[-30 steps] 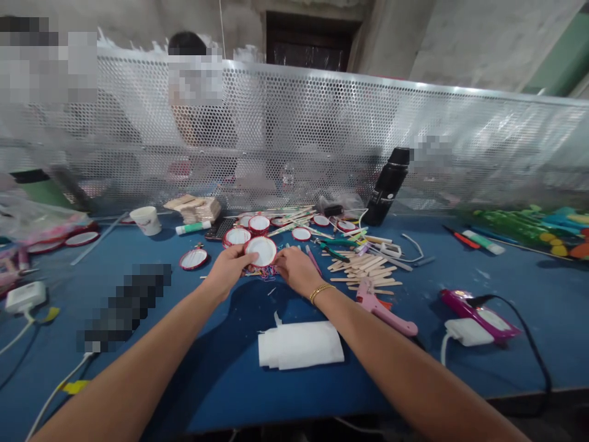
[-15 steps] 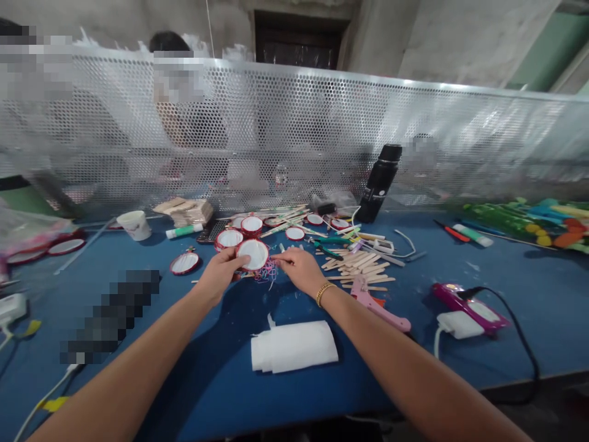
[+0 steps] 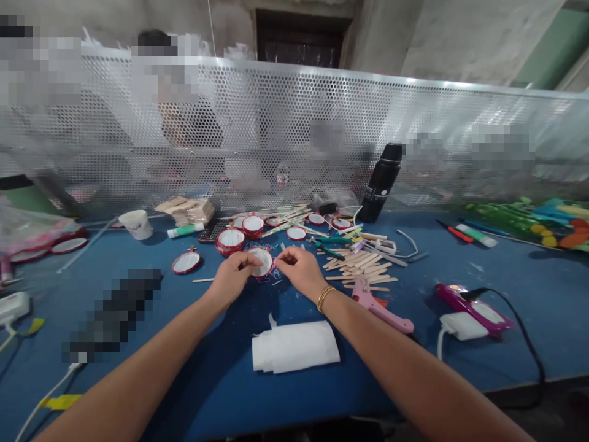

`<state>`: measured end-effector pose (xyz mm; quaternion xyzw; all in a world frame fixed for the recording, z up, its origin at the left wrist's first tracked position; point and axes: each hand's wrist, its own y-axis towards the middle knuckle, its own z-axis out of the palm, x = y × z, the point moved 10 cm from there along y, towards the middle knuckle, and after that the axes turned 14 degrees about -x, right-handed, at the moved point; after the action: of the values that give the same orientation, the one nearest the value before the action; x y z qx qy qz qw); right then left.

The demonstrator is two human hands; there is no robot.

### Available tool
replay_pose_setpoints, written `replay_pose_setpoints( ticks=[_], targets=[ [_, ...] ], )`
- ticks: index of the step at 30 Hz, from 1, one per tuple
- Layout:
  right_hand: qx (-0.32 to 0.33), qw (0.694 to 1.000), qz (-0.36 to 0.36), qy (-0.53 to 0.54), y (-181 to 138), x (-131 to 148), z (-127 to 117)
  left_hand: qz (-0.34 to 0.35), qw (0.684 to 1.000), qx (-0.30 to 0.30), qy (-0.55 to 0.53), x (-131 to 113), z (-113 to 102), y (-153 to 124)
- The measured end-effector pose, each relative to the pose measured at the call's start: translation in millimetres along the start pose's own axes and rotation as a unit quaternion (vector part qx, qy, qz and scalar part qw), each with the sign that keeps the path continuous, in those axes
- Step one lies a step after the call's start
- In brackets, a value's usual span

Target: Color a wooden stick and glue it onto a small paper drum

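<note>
My left hand (image 3: 234, 277) is closed on a round white disc with a red rim (image 3: 262, 262), held just above the blue table (image 3: 221, 368). My right hand (image 3: 298, 270) pinches something small at the disc's right edge, beside a tangle of pink and purple thread (image 3: 273, 272). More red-rimmed discs (image 3: 230, 239) lie just behind, and one (image 3: 185, 263) lies to the left. A gold bracelet sits on my right wrist.
Wooden craft sticks (image 3: 359, 265), green pliers (image 3: 327, 248), a pink glue gun (image 3: 380, 307), a folded white cloth (image 3: 294, 347), a glue stick (image 3: 184, 230), a white cup (image 3: 135, 224) and a black bottle (image 3: 381, 183) lie about. A perforated metal screen (image 3: 294, 135) stands behind, with people beyond it.
Both hands drew closer together around the disc, which now shows smaller and partly covered by my left fingers. The view shifted slightly.
</note>
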<state>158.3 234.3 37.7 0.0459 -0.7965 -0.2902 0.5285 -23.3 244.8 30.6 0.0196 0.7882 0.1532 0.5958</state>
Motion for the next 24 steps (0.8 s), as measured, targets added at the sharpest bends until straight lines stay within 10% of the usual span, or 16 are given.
replay_pose_setpoints(
  ticks=[10, 18, 24],
  targets=[
    [-0.007, 1.0, -0.007, 0.013, -9.3, 13.2, 5.2, 0.13, 0.989, 0.028, 0.065, -29.1, 10.3, -10.7],
    [0.014, 0.999, -0.03, 0.038, -11.6, 29.7, 5.1, 0.022, 1.0, 0.008, -0.007, -10.0, 5.5, -7.6],
    [0.177, 0.973, -0.05, 0.139, -34.6, 72.1, 18.8, 0.01, 0.999, -0.029, -0.021, -6.2, -8.0, 2.5]
  ],
)
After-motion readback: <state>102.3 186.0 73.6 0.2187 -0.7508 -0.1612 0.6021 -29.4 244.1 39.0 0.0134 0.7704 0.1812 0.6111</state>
